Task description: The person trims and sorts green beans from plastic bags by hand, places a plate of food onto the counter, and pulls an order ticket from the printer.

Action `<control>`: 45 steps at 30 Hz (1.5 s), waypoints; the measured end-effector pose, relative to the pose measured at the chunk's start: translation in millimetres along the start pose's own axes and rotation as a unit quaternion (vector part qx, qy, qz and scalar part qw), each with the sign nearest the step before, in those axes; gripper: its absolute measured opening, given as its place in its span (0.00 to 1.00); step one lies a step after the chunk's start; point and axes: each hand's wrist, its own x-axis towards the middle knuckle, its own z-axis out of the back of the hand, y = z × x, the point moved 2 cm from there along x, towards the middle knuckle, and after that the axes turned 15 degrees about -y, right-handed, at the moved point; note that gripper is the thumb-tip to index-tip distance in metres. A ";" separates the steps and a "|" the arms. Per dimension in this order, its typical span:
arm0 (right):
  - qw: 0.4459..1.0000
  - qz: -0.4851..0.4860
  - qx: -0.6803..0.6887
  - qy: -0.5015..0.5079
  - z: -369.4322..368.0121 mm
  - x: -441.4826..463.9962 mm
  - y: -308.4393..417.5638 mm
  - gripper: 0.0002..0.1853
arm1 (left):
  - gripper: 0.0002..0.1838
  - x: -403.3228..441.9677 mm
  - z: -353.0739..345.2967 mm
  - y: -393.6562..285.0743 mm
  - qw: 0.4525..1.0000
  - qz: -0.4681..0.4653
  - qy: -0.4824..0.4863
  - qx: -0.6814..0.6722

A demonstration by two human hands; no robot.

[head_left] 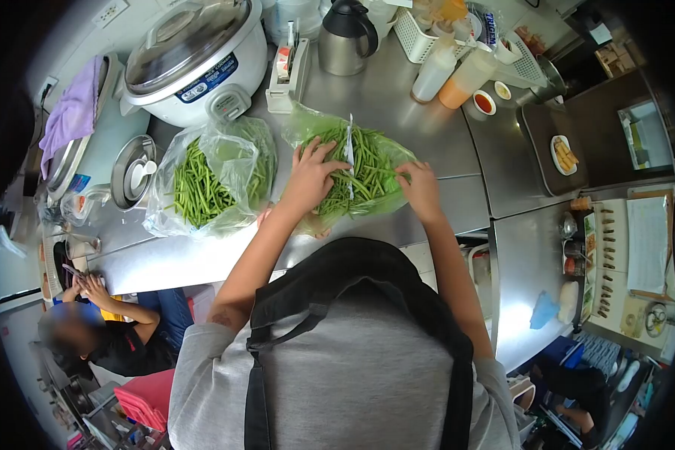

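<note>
Cut green beans (367, 161) lie heaped on an opened green-tinted plastic bag (301, 124) on the steel counter. My left hand (311, 176) rests on the left side of the heap with its fingers spread. At the right edge of the heap, my right hand (421, 187) has thumb and fingers closed together by the bag's edge; what they pinch is too small to tell. A narrow pale strip (350, 142) stands across the beans between my hands. Left of my left arm sits a clear plastic bag (236, 154) filled with more cut green beans.
Behind the bags stand a large rice cooker (191, 64), a tape dispenser (286, 75) and a steel thermos jug (345, 41). Squeeze bottles (435, 71) and a sauce bowl (484, 103) are at back right. A metal bowl (131, 172) sits left. Another person (120, 337) holds a phone.
</note>
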 end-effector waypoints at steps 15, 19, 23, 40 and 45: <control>0.997 -0.031 0.059 -0.037 41.4 9.8 54.8 0.08 | 0.10 36.2 -10.8 -46.6 0.980 -0.035 -0.133 -0.147; 0.992 -0.080 0.097 -0.030 41.3 3.4 55.6 0.07 | 0.11 37.1 5.0 -46.0 0.980 -0.045 -0.150 -0.126; 0.947 -0.192 0.255 0.048 36.7 0.4 63.7 0.09 | 0.13 37.7 24.4 -50.5 0.981 -0.088 -0.147 -0.095; 0.649 -0.484 0.583 -0.064 -0.7 -27.5 56.6 0.08 | 0.11 -7.9 -9.9 -35.7 0.806 0.359 -0.020 -0.470; 0.693 -0.461 0.514 0.209 -8.5 -43.0 71.4 0.14 | 0.12 -5.7 -10.2 -33.6 0.758 0.378 -0.014 -0.532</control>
